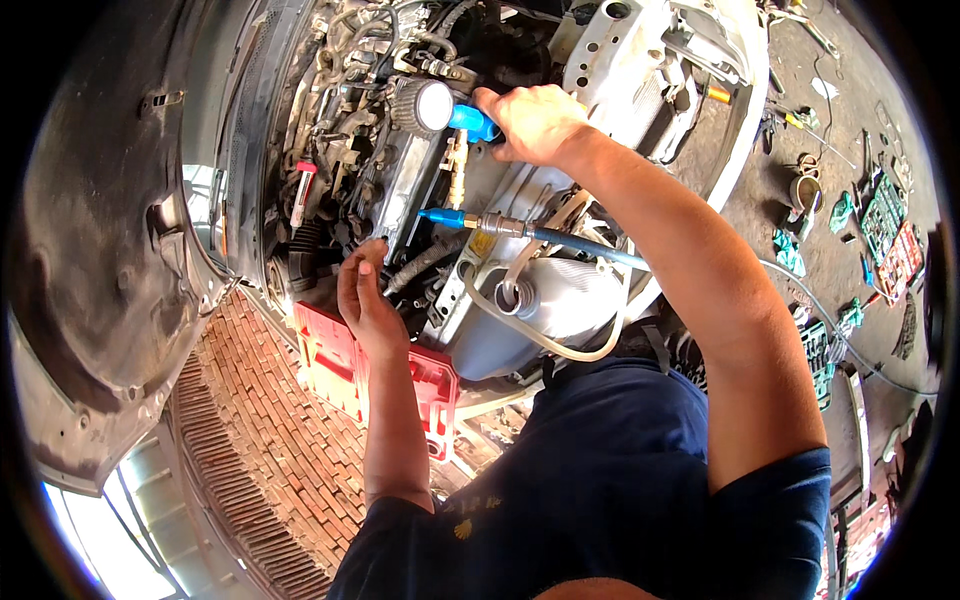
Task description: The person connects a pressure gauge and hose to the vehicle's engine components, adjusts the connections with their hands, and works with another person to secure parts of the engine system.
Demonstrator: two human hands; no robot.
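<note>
My right hand [535, 125] is closed around the blue body [472, 123] behind a round gauge [433, 105] over the engine bay. From that body a brass valve piece [457, 170] hangs down. Just below it lies a blue-tipped fitting [445, 217], joined by a metal coupler [500, 225] to a blue air hose [590, 246]. A clear hose [520, 262] dips into the mouth of a grey plastic jug [560, 300]. My left hand [372, 305] is beside the engine with its fingers bent and apart; nothing shows in it.
An open red plastic case [430, 395] sits below my left hand. A red-capped tube [303, 195] stands among the engine parts. The raised hood [90, 250] fills the left side. On the floor at right are green tool trays [882, 215], a can [805, 190] and loose tools.
</note>
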